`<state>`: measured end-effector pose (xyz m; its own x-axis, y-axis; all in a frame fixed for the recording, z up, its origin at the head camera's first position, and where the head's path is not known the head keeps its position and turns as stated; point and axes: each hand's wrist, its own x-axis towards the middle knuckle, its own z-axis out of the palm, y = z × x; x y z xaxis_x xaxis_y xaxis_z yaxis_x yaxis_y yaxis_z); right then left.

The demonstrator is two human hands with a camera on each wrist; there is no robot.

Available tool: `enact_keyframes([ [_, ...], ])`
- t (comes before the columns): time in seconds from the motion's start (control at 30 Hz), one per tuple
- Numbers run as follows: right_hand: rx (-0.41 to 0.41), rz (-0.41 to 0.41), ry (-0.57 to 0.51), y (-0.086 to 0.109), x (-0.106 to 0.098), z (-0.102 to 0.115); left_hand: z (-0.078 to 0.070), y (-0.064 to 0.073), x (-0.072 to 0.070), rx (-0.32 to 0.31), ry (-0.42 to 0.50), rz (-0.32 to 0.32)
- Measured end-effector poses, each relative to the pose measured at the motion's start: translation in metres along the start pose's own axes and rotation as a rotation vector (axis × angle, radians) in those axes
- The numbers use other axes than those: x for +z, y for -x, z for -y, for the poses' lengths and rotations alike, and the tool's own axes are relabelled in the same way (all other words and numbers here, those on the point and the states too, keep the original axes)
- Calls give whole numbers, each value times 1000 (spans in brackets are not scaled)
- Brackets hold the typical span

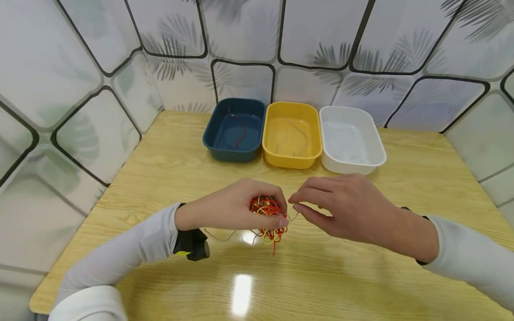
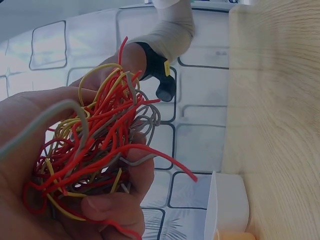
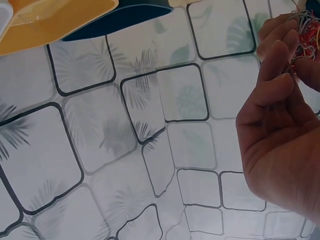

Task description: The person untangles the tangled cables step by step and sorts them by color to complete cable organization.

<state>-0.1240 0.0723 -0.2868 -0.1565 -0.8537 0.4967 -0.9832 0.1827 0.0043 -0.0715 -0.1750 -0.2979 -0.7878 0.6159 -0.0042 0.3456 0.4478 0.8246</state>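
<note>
My left hand [image 1: 241,206] grips a tangled bundle of thin wires [image 1: 266,206], red, yellow and grey, with loose ends hanging below it. In the left wrist view the bundle [image 2: 100,140] fills the palm, fingers curled round it, and a red end sticks out. Just to the right, my right hand [image 1: 349,203] pinches a grey wire [image 1: 294,217] that comes out of the bundle. The right wrist view shows this right hand [image 3: 275,135] with its fingertips close to the bundle; the pinched wire is hard to make out there.
Three bins stand side by side at the table's back: a dark blue bin [image 1: 234,156] with a red wire [image 1: 243,129] inside, a yellow bin [image 1: 292,162] with grey wires [image 1: 302,133], and a white bin [image 1: 353,167]. Patterned curtains surround the wooden table [image 1: 168,290].
</note>
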Motion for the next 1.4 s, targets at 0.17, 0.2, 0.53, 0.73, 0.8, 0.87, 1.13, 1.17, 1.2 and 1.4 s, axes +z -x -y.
enact_keyframes([
  [0.17,-34,42,-30,5,0,-2,-1,-1,2,-23,3,-32],
  [0.2,-50,41,-29,6,1,-2,-2,-2,2,-23,7,-36],
  [0.53,-49,-24,-27,8,-4,-4,-2,-2,2,-79,61,-49],
  [0.73,17,-71,-37,9,-16,-7,4,2,-9,-218,194,-52],
  [0.8,51,-97,-42,10,-20,-10,7,2,-14,-263,239,-53],
  [0.87,79,-118,-42,10,-24,-13,10,2,-18,-291,280,-57],
  [1.13,117,-142,4,15,-32,-18,19,2,-26,-292,379,-163],
  [1.17,122,-142,13,16,-33,-18,20,2,-26,-296,405,-179],
  [1.2,125,-148,19,17,-34,-18,22,3,-26,-300,427,-196],
  [1.4,125,-190,71,25,-42,-16,23,4,-24,-300,538,-267],
])
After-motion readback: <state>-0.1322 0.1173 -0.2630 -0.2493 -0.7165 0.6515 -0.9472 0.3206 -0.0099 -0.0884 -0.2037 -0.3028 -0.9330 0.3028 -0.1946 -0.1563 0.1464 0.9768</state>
